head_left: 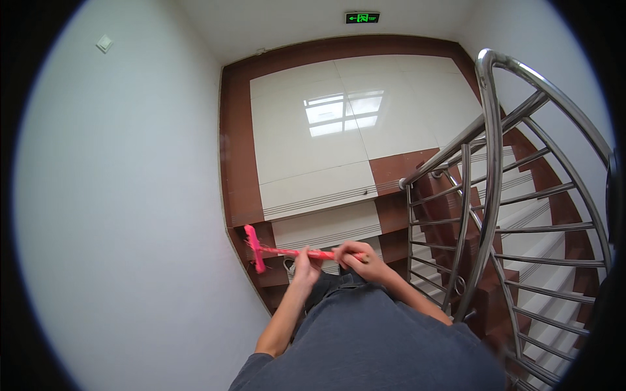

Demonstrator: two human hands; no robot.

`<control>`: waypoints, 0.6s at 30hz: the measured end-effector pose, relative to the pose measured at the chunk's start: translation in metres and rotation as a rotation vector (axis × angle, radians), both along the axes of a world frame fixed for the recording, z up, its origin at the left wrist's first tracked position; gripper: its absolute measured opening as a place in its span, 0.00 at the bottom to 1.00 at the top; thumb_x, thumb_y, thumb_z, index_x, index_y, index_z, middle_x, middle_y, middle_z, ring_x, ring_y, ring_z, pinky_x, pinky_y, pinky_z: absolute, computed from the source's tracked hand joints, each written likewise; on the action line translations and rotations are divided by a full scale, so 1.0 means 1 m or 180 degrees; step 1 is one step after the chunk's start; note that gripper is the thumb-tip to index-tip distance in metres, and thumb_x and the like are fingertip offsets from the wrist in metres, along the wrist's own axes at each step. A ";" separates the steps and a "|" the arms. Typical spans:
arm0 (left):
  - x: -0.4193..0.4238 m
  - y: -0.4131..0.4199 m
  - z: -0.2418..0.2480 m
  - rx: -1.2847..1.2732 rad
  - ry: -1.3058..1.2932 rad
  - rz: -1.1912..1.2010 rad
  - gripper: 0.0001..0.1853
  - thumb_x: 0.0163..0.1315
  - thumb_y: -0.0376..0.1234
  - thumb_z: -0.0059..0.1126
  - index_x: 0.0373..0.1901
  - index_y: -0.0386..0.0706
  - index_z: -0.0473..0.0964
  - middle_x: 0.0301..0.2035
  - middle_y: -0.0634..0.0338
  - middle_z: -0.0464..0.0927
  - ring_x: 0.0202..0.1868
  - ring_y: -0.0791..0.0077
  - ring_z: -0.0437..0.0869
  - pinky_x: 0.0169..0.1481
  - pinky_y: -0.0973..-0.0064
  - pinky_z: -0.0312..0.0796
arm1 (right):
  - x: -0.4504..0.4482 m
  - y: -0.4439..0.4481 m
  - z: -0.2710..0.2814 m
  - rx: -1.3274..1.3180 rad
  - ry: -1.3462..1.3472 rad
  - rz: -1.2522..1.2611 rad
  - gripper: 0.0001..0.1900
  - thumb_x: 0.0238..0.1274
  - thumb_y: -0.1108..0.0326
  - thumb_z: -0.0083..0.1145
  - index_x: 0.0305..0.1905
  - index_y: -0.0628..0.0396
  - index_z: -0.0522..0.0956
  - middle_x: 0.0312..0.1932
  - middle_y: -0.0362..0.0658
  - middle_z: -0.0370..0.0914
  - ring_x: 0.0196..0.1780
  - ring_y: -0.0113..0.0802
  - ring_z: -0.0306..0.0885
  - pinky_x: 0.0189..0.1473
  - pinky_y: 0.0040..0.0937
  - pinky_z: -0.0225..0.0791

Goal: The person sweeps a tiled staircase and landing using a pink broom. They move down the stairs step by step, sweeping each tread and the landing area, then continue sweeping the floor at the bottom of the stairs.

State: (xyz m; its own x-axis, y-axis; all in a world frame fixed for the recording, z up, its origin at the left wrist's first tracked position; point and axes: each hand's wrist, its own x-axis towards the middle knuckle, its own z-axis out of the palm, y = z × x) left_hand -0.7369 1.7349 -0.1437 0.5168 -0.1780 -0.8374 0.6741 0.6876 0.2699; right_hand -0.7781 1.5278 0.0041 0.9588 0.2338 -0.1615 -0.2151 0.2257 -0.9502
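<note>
A broom is held level across the front of my body, over the stairs. Its bright pink head (254, 249) points left, close to the wall, with a few loose bristles or threads showing. The red patterned handle (323, 254) runs to the right and ends in a paler tip. My left hand (307, 269) grips the handle near its middle, thumb on top. My right hand (359, 260) wraps around it near the far end. Below the handle, part of a light-coloured shoe (289, 266) seems to show on a step.
White and brown steps (327, 225) lead down to a glossy tiled landing (303, 151). A stainless steel railing (493, 146) stands on the right, with another flight (528, 234) beyond it. To the left rises a white wall (122, 195). A green exit sign (362, 18) glows ahead.
</note>
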 end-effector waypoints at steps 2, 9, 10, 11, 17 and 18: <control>0.030 0.029 -0.028 0.0267 -0.0227 0.0036 0.08 0.72 0.34 0.51 0.33 0.44 0.69 0.24 0.60 0.76 0.28 0.68 0.81 0.36 0.66 0.80 | 0.017 0.027 -0.024 0.0092 -0.0013 -0.0032 0.07 0.71 0.76 0.48 0.43 0.60 0.79 0.32 0.37 0.76 0.36 0.24 0.73 0.41 0.22 0.68; 0.107 0.044 -0.082 0.0895 -0.0150 -0.0811 0.06 0.67 0.32 0.52 0.32 0.42 0.67 0.24 0.58 0.73 0.25 0.66 0.79 0.32 0.65 0.79 | 0.040 0.067 -0.072 -0.0403 -0.0498 -0.0136 0.06 0.70 0.74 0.50 0.43 0.59 0.79 0.33 0.36 0.78 0.39 0.24 0.74 0.44 0.28 0.71; 0.108 0.025 -0.080 0.0816 -0.0115 -0.0846 0.06 0.67 0.32 0.53 0.32 0.42 0.68 0.24 0.58 0.73 0.26 0.66 0.78 0.34 0.65 0.78 | 0.039 0.051 -0.065 -0.0460 -0.0310 -0.0192 0.07 0.70 0.74 0.50 0.43 0.59 0.79 0.34 0.36 0.78 0.39 0.23 0.73 0.44 0.27 0.71; 0.108 0.003 -0.077 0.0741 -0.0084 -0.0890 0.06 0.67 0.31 0.53 0.33 0.42 0.68 0.25 0.58 0.74 0.26 0.65 0.78 0.35 0.65 0.77 | 0.038 0.032 -0.058 -0.0513 -0.0125 -0.0259 0.07 0.70 0.74 0.49 0.43 0.60 0.79 0.34 0.36 0.78 0.39 0.23 0.73 0.45 0.27 0.71; 0.058 -0.153 -0.048 0.0221 0.0018 -0.1256 0.06 0.64 0.31 0.54 0.30 0.42 0.68 0.23 0.58 0.74 0.26 0.65 0.80 0.32 0.64 0.79 | -0.013 -0.073 0.018 -0.0917 0.0344 -0.0845 0.09 0.69 0.76 0.47 0.43 0.59 0.80 0.33 0.35 0.78 0.39 0.20 0.73 0.44 0.23 0.69; 0.050 -0.171 -0.044 0.0055 0.0036 -0.1392 0.06 0.65 0.32 0.53 0.31 0.41 0.69 0.24 0.57 0.74 0.26 0.64 0.80 0.32 0.63 0.78 | -0.023 -0.080 0.032 -0.1020 0.0294 -0.1013 0.09 0.68 0.76 0.48 0.43 0.59 0.80 0.33 0.35 0.78 0.38 0.21 0.73 0.43 0.22 0.69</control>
State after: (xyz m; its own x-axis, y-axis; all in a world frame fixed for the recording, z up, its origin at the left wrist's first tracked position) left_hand -0.6874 1.5635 -0.1873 0.3867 -0.3641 -0.8473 0.9038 0.3322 0.2697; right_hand -0.8013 1.4477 0.0365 0.9530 -0.1456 -0.2657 -0.2697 -0.0078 -0.9629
